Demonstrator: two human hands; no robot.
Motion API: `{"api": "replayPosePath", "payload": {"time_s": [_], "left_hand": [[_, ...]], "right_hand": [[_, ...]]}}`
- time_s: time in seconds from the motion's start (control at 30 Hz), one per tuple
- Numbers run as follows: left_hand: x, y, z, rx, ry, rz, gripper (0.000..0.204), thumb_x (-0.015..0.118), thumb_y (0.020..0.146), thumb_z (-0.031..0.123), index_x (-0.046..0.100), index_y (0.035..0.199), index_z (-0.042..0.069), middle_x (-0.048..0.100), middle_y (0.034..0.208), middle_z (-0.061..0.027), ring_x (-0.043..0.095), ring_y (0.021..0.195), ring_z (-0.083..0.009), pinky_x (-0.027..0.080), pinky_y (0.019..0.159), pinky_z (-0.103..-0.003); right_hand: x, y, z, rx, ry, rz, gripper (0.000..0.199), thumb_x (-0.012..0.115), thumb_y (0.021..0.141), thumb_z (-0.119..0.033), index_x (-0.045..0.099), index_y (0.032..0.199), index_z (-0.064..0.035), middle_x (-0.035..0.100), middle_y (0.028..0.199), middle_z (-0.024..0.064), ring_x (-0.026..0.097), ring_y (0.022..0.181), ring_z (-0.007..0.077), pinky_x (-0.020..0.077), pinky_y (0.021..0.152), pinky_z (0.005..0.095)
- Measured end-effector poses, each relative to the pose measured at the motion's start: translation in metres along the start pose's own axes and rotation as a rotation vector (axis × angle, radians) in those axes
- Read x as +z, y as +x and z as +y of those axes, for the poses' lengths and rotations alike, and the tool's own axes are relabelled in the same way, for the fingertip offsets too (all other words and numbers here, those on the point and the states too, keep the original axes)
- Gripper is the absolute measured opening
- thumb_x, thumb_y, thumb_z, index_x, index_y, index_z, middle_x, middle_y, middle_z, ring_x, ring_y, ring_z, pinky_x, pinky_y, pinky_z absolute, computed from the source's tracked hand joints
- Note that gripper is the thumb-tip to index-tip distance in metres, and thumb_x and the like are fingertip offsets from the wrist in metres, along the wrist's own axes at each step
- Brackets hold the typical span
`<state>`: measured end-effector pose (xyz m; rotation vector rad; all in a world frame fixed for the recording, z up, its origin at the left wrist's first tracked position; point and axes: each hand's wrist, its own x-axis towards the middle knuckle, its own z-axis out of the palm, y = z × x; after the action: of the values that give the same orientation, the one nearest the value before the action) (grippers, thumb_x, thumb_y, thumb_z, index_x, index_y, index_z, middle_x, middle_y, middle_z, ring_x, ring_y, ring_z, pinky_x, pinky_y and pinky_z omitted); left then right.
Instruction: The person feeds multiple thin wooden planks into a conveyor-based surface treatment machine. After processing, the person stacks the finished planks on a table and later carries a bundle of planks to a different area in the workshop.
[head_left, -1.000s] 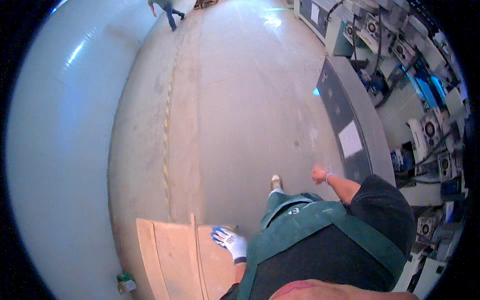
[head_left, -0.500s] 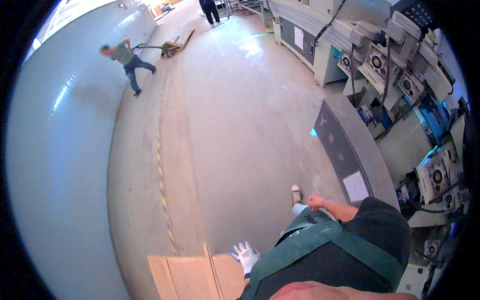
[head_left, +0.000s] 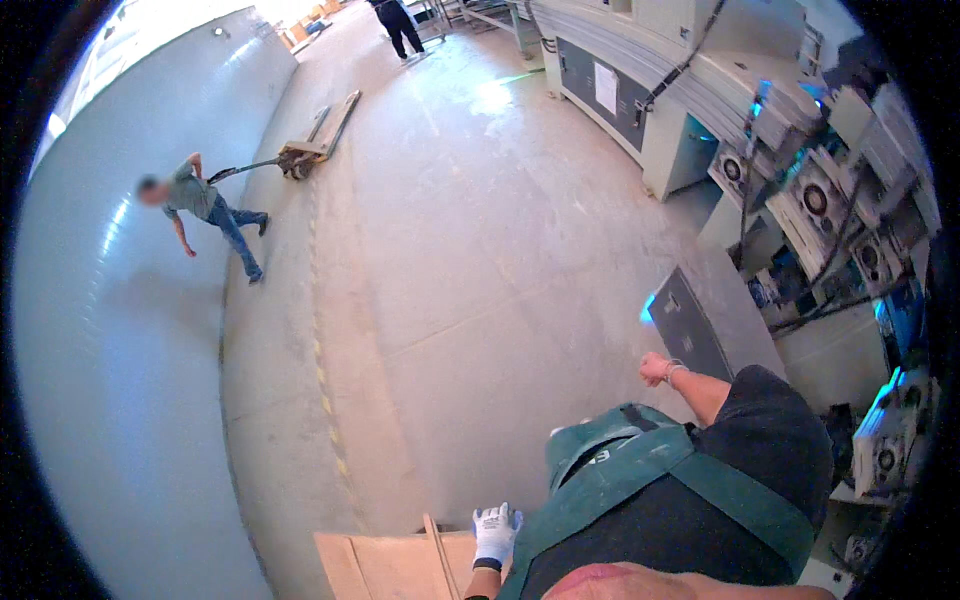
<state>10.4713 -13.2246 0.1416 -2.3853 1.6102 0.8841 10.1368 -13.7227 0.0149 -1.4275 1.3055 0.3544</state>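
Note:
My left hand (head_left: 495, 534), in a white work glove with blue on it, hangs low beside a light-brown wooden panel (head_left: 385, 563). Its fingers are apart and slightly bent, with nothing seen in them. Whether the glove touches the panel's edge I cannot tell. My right hand (head_left: 656, 370) is bare, with a band on the wrist, and is held out in front of my body. Its fingers are curled into a loose fist; no object shows in it. A green apron (head_left: 610, 465) covers my dark shirt.
On the left, beside a pale wall (head_left: 120, 330), a person (head_left: 215, 215) pulls a pallet truck (head_left: 310, 150). Another person (head_left: 398, 25) stands far ahead. Machines (head_left: 810, 205) line the right side, with a low dark cabinet (head_left: 690, 320) near me. A striped floor line (head_left: 325, 390) runs along the aisle.
The person with the pallet truck has come nearer along the wall. The machines have shifted in view as I move. My right hand has swung forward; my left fingers are more bent and less spread.

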Motion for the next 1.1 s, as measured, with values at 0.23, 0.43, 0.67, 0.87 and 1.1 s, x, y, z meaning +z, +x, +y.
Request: {"api": "replayPosePath", "payload": {"time_s": [0.23, 0.43, 0.67, 0.87, 1.1], "left_hand": [[-0.089, 0.143, 0.022, 0.106, -0.026, 0.245, 0.049, 0.053, 0.091, 0.042, 0.060, 0.123, 0.006, 0.065, 0.115, -0.0149, 0.056, 0.115, -0.0307, 0.025, 0.110, -0.058], [-0.156, 0.276, 0.030, 0.085, -0.002, 0.281, 0.047, 0.053, 0.090, 0.042, 0.061, 0.121, 0.007, 0.065, 0.114, -0.0137, 0.056, 0.114, -0.0311, 0.026, 0.110, -0.059], [-0.265, 0.431, 0.063, 0.130, -0.038, 0.302, 0.048, 0.052, 0.090, 0.041, 0.059, 0.123, 0.006, 0.064, 0.116, -0.0155, 0.056, 0.114, -0.0323, 0.027, 0.109, -0.058], [-0.358, 0.549, 0.076, 0.108, 0.005, 0.294, 0.051, 0.051, 0.091, 0.041, 0.057, 0.126, 0.005, 0.063, 0.118, -0.0154, 0.054, 0.118, -0.0325, 0.027, 0.109, -0.057], [-0.450, 0.695, 0.089, 0.133, -0.003, 0.328, 0.047, 0.051, 0.091, 0.039, 0.060, 0.122, 0.005, 0.064, 0.115, -0.0166, 0.057, 0.112, -0.0324, 0.030, 0.107, -0.055]], "right_hand": [[-0.055, 0.118, -0.109, -0.142, -0.329, -0.145, 0.019, 0.063, 0.079, -0.020, 0.069, 0.078, -0.0011, 0.069, 0.068, 0.0134, 0.068, 0.055, 0.0221, 0.0564, 0.050, 0.0370], [-0.092, 0.185, -0.251, -0.105, -0.323, -0.232, 0.016, 0.060, 0.078, -0.014, 0.067, 0.078, 0.0009, 0.068, 0.069, 0.0122, 0.067, 0.057, 0.0201, 0.0562, 0.050, 0.0333], [-0.206, 0.261, -0.328, -0.251, -0.045, -0.169, 0.017, 0.059, 0.081, -0.014, 0.066, 0.083, 0.0017, 0.066, 0.072, 0.0109, 0.068, 0.061, 0.0208, 0.0560, 0.051, 0.0340], [-0.278, 0.318, -0.311, -0.062, 0.167, -0.069, 0.016, 0.057, 0.082, -0.011, 0.065, 0.082, 0.0023, 0.065, 0.071, 0.0121, 0.068, 0.059, 0.0248, 0.0571, 0.050, 0.0374], [-0.381, 0.401, -0.292, 0.189, 0.227, -0.005, 0.015, 0.058, 0.083, -0.009, 0.065, 0.083, 0.0038, 0.067, 0.076, 0.0194, 0.068, 0.058, 0.0304, 0.0538, 0.046, 0.0420]]}}
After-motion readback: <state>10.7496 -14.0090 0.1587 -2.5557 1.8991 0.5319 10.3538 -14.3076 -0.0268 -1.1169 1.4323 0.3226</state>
